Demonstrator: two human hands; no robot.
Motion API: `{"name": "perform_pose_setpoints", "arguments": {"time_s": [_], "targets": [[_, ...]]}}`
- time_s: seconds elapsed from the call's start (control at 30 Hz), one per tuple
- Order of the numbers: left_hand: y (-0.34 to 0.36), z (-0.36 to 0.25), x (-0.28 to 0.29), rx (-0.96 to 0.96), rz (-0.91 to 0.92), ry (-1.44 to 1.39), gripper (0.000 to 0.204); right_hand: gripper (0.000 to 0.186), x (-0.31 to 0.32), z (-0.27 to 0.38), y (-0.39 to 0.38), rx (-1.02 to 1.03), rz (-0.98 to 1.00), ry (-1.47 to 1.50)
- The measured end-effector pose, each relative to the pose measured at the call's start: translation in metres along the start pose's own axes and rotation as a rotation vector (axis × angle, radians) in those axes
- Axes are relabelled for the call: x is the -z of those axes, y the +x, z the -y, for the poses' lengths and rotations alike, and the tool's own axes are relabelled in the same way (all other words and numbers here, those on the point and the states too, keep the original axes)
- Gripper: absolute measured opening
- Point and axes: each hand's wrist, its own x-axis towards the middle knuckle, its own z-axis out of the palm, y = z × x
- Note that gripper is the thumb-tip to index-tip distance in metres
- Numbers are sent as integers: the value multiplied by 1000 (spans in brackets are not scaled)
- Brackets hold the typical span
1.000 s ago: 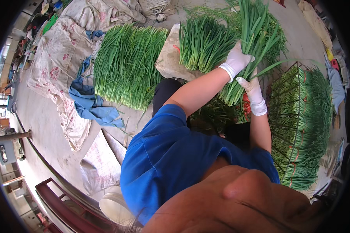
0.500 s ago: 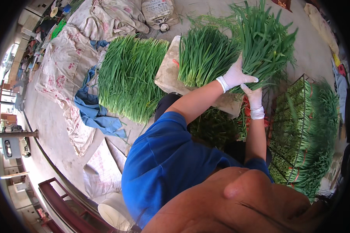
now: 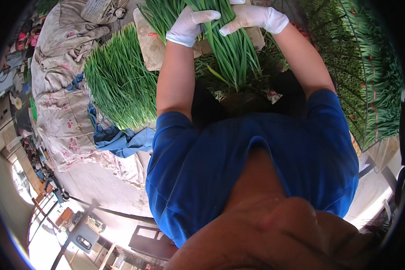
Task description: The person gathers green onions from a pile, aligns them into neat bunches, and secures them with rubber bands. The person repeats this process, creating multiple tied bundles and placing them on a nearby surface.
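Observation:
A bunch of garlic chives [image 3: 234,56] is between my two white-gloved hands, its pale cut ends hanging towards me past the near edge of a worn board [image 3: 147,50]. My left hand [image 3: 190,26] grips it from the left, thumb laid across the leaves. From the other side my right hand [image 3: 252,19] holds it, with its thumb pointing at the left one. The leafy tops run out of the picture at the upper edge. More chives [image 3: 159,15] lie on the board beside my left hand.
A wide stack of chives [image 3: 121,81] lies at left, against blue cloth [image 3: 126,141] and a flowered sheet [image 3: 58,112]. On the right, a wire crate [image 3: 346,90] stands by rows of green bundles with red ties [image 3: 378,76]. Loose leaves lie below the board.
The view has swung. The chives, earlier held upright out at the far right with leaves fanned, are now drawn in close, cut ends towards me. Both hands still hold them.

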Motion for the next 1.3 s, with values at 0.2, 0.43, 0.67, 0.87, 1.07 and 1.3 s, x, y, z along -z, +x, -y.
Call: {"name": "perform_pose_setpoints", "arguments": {"time_s": [0.2, 0.43, 0.67, 0.87, 1.07, 1.3], "targets": [[-48, -30, -24, -340, 14, -389, 55, 43, -44, 47, 6, 99, -174, 41], [-119, -72, 5, -554, 154, -789, 39, 36, -82, 12, -28, 111, -393, 206], [-164, -66, 25, -789, 159, -962, 7, 24, -126, 20, -47, 273, -547, 954], [-191, -76, 34, -911, 176, -863, 40, 20, -126, -16, -117, -320, -484, -547], [-181, -71, 39, -924, 236, -865, 46, 22, -157, 57, -66, 180, -718, 2], [-180, -69, 33, -913, 209, -805, 44, 22, -180, 46, -16, 30, -577, 242]]}}
